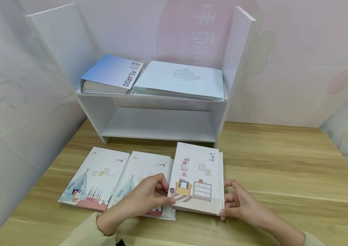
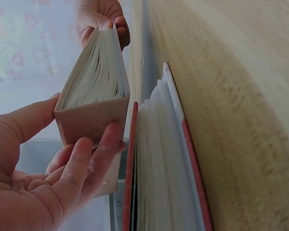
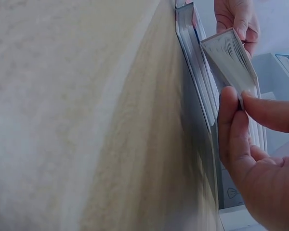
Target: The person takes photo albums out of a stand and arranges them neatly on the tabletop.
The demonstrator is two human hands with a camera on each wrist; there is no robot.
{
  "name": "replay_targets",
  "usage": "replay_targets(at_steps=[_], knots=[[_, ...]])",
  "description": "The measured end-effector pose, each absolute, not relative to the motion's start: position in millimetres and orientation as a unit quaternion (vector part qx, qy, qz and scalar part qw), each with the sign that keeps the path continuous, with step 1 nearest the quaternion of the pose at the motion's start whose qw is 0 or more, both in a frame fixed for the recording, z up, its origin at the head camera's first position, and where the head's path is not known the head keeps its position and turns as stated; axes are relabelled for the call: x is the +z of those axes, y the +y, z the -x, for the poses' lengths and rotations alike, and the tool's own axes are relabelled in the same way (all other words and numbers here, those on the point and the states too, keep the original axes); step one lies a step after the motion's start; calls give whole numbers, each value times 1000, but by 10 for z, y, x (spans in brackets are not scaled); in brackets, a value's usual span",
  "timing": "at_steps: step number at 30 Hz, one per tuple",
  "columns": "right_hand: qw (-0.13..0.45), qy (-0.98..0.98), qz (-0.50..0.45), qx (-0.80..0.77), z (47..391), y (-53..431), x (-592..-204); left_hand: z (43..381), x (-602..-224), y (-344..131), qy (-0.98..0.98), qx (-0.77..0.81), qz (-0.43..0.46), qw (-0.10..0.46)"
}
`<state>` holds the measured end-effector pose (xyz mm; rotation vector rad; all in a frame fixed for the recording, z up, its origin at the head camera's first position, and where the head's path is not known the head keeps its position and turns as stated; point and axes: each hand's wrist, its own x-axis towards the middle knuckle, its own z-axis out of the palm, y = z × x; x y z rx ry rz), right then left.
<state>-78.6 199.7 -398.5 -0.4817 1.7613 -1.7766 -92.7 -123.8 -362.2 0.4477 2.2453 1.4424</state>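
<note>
Both hands hold a white photo album (image 1: pixel 195 177) with an armchair and a dresser drawn on its cover. My left hand (image 1: pixel 150 194) grips its spine side, thumb on the near left corner; in the left wrist view the fingers (image 2: pixel 79 159) press along the spine. At the opposite side, my right hand (image 1: pixel 238 203) pinches the near right corner between thumb and fingers, as the right wrist view also shows. The album is raised off the table (image 1: pixel 284 164). Just left of it lie two similar albums with tent drawings, one (image 1: pixel 95 177) farther left and one (image 1: pixel 149 164) partly covered by my left hand.
A white two-level shelf (image 1: pixel 158 124) stands behind the albums, with upright side panels. On its upper board lie a blue POLAROID album (image 1: pixel 110 73) and a pale album with a whale (image 1: pixel 183 80). Printed cloth (image 1: pixel 291 68) hangs behind the table.
</note>
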Motion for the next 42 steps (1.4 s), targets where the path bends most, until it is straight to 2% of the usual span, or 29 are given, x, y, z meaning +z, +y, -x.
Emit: replay_targets(at_steps=[24,42], knots=[[315,661,182,-656,684,2077,-4109,875,-3722,-1228,796,505,-197,268],[313,665,186,-652,667,2085,-4146,896,-3735,-1239,795,498,-213,271]])
